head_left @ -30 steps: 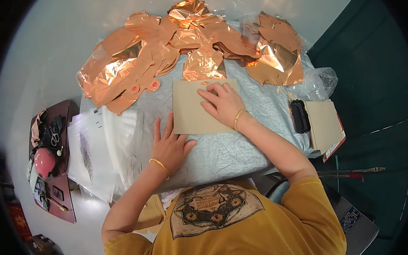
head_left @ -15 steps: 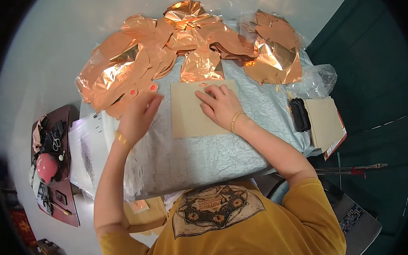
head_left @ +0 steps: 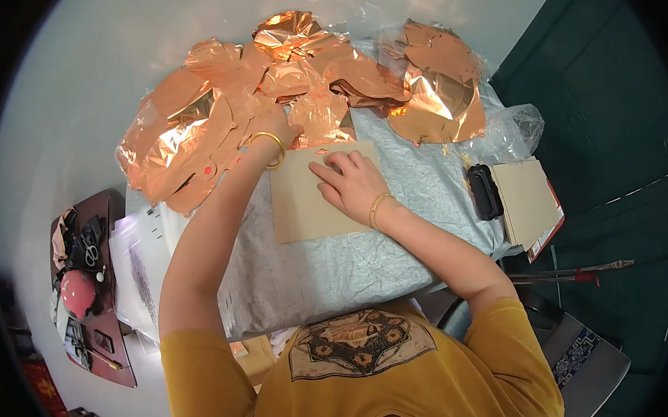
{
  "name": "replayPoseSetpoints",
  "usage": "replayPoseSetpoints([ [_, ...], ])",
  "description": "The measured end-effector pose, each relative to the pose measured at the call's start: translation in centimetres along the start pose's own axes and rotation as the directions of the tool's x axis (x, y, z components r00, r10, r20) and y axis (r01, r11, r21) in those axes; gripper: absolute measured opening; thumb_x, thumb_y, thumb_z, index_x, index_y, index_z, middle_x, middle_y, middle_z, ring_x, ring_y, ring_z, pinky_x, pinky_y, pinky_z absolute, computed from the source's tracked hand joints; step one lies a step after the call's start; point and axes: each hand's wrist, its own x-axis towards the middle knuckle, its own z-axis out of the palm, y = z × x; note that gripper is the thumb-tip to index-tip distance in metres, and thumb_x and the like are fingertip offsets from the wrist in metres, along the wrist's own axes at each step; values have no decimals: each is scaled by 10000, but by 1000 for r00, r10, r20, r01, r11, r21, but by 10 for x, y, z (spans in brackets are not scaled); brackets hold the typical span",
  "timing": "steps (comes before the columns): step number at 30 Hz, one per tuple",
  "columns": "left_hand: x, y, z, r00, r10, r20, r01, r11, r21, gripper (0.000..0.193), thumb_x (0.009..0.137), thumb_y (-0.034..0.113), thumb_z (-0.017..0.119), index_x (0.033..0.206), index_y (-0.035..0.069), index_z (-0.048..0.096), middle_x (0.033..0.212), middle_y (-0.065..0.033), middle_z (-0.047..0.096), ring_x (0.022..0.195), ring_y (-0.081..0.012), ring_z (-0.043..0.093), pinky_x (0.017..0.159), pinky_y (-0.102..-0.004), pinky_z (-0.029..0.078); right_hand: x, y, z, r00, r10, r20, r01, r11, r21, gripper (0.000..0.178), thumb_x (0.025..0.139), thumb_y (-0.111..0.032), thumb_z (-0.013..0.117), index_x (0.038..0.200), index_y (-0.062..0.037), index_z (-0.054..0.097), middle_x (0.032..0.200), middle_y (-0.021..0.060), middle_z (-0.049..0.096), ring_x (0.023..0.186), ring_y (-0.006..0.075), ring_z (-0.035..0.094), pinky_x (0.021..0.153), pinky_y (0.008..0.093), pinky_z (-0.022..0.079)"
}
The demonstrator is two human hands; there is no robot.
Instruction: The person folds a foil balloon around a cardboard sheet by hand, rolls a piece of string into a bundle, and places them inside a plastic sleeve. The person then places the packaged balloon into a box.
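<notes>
The right hand point(head_left: 354, 188) rests loosely spread on the beige card point(head_left: 295, 209); copper foil point(head_left: 321, 115) lies just beyond that hand, its visible length running away, nearer the left hand point(head_left: 274, 124), whose grip cannot be told

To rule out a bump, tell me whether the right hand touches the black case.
Apart: the head view plainly shows silvery cloth between the right hand and the black case.

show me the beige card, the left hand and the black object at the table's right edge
Beige card point(head_left: 294, 199): head view, on its uncovered left part.
Left hand point(head_left: 274, 124): head view, on the back of the hand.
Black object point(head_left: 486, 193): head view, middle of its upper side.
</notes>
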Motion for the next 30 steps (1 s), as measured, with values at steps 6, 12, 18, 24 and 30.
replayPoseSetpoints([
  [6, 26, -8, 6, 989, -79, 122, 89, 993, -77, 646, 751, 496, 763, 1066, -60, 667, 1010, -241, 699, 909, -341, 690, 808, -428, 542, 1, -1, 0, 1000, 5, 12, -5, 1000, -3, 389, 875, -242, 650, 1256, -167, 636, 1088, 38, 553, 934, 250, 522, 799, 383, 467],
  [12, 45, -21, 5, 991, -45, 124, 56, 995, -83, 631, 719, 565, 747, 907, -37, 733, 846, -200, 720, 795, -308, 701, 740, -416, 550, 0, -1, 0, 1000, 10, 11, -10, 1000, 6, 393, 878, -245, 648, 1263, -166, 637, 1100, 39, 554, 943, 250, 519, 814, 381, 462],
  [18, 56, -9, 13, 992, -18, 125, 19, 1000, -9, 640, 699, 565, 751, 941, -27, 735, 943, -202, 727, 863, -328, 710, 783, -409, 561, -2, 2, -2, 1000, 26, 17, -26, 1000, -5, 396, 883, -248, 642, 1271, -168, 634, 1108, 36, 552, 952, 252, 515, 830, 378, 459],
  [24, 59, -15, 11, 985, -14, 173, 30, 995, -90, 609, 705, 464, 780, 1066, -20, 701, 1020, -206, 715, 884, -312, 698, 781, -394, 545, 0, -2, 0, 999, 19, 31, -19, 1000, 3, 406, 885, -248, 639, 1284, -171, 624, 1107, 36, 551, 952, 253, 514, 843, 378, 458],
  [30, 29, -12, -8, 977, 117, 180, -23, 891, -454, 356, 860, 311, 723, 1029, 6, 652, 888, -57, 659, 791, -138, 601, 727, -286, 492, -1, -1, 0, 1000, 15, 24, -15, 1000, 0, 410, 882, -249, 642, 1285, -176, 621, 1105, 38, 552, 951, 254, 513, 841, 381, 461],
])
